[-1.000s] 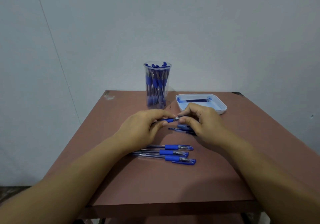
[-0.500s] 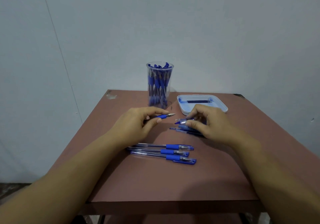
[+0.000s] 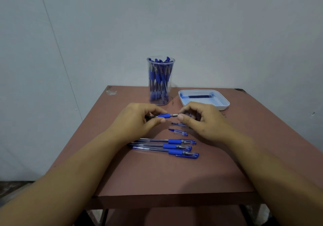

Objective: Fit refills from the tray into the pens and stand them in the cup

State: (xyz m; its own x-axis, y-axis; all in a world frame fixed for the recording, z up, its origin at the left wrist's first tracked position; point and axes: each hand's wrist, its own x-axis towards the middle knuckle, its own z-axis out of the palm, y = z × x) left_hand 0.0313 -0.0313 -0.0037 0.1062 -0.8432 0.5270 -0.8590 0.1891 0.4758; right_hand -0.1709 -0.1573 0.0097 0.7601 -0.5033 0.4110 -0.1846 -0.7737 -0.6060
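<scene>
My left hand (image 3: 138, 119) grips a pen (image 3: 164, 115) by its blue grip, held level above the table. My right hand (image 3: 201, 121) meets it from the right, thumb and forefinger pinching the pen's metal tip. What else its curled fingers hide I cannot tell. A loose cap (image 3: 178, 132) and another small blue piece (image 3: 178, 124) lie on the table under the hands. Three capped pens (image 3: 166, 146) lie side by side nearer me. The clear cup (image 3: 160, 80), packed with several pens, stands at the back. The white tray (image 3: 225, 103) to its right holds a refill (image 3: 195, 96).
The brown table (image 3: 166, 176) stands against a pale wall. Its front edge runs just below my forearms. Its left and right edges fall away close to the work area.
Half a second ago my hands were apart and my right hand was down at the loose pieces. It has since risen to the pen's tip, and a cap lies on the table.
</scene>
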